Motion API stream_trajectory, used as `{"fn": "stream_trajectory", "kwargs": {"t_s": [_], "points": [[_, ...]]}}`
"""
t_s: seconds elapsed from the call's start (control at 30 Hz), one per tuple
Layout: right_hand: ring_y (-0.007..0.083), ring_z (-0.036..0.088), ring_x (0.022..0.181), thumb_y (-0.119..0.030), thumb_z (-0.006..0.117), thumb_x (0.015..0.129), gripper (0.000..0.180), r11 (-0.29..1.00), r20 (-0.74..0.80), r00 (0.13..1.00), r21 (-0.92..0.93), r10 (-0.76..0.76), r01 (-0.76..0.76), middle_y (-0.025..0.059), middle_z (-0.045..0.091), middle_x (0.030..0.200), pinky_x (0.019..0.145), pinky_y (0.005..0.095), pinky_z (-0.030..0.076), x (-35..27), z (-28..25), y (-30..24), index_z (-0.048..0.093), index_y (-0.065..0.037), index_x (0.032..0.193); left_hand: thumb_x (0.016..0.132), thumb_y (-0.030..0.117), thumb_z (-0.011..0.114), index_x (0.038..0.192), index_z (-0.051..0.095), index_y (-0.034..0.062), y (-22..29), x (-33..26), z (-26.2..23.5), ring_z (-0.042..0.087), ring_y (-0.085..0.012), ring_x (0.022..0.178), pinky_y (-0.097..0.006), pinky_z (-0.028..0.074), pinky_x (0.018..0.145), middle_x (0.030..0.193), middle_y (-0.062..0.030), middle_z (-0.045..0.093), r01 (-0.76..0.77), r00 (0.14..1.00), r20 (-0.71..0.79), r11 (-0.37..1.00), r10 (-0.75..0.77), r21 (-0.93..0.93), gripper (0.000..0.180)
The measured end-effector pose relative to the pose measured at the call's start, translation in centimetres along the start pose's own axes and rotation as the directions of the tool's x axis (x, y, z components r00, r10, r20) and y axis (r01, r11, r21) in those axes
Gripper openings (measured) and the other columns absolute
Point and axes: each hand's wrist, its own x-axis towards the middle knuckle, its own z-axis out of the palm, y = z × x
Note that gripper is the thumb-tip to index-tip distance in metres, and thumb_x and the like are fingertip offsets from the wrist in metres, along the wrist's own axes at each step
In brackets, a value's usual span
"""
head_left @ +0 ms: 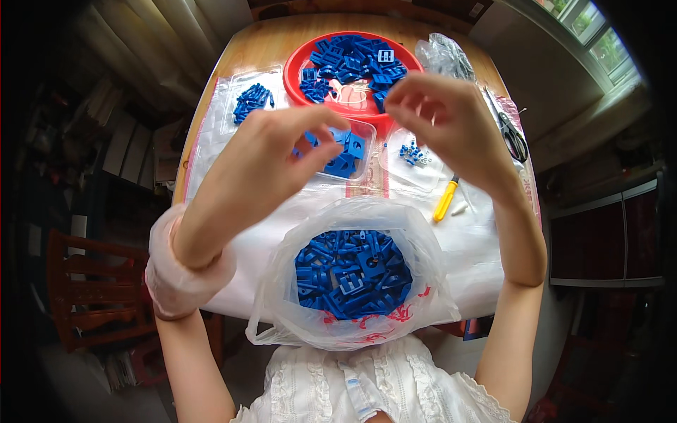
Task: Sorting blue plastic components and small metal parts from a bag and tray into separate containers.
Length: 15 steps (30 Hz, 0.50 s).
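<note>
My left hand [264,158] hovers over a clear plastic box [367,151] of blue square pieces [345,158]; its thumb and fingers are apart with nothing visible between them. Near the right rim of a red basin [293,84], my right hand [451,120] has its thumb and forefinger brought together. Whether a small piece is pinched there cannot be made out; blue parts lie right behind the fingertips. The basin holds many blue plastic parts [352,60]. Closest to me, an open whitish plastic bag [423,247] is filled with blue plastic parts [352,271].
Small blue pegs [254,102] lie in a clear tray at the left. Tiny blue and metal pieces [415,154] sit in another tray at the right. A yellow-handled tool [446,201], black-handled scissors [515,137] and a crumpled clear bag [446,55] are farther right.
</note>
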Motion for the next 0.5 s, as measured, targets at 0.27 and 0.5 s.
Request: {"fn": "stream_trajectory", "kwargs": {"t_s": [0.27, 0.5], "points": [[0.0353, 0.07, 0.081, 0.002, 0.07, 0.078, 0.017, 0.968, 0.725, 0.687, -0.134, -0.05, 0.212, 0.0176, 0.065, 0.096, 0.066, 0.0444, 0.054, -9.6, 4.6, -4.7, 0.062, 0.002, 0.093, 0.085, 0.008, 0.069, 0.09, 0.065, 0.0051, 2.5, -10.1, 4.1, 0.07, -0.0284, 0.077, -0.039, 0.056, 0.066, 0.084, -0.0097, 0.067, -0.086, 0.913, 0.407, 0.973, -0.009, 0.213, 0.007], [0.0334, 0.072, 0.084, 0.0, 0.069, 0.078, 0.018, 0.937, 0.66, 0.751, -0.26, -0.005, 0.234, 0.0178, 0.064, 0.099, 0.063, 0.0417, 0.056, -11.1, 6.8, -3.1, 0.061, 0.002, 0.095, 0.086, 0.01, 0.072, 0.103, 0.07, 0.0041, 0.9, -10.9, 7.7, 0.07, -0.0302, 0.08, -0.041, 0.056, 0.067, 0.095, -0.0113, 0.067, -0.058, 0.918, 0.39, 0.943, -0.078, 0.327, 0.019]]}}
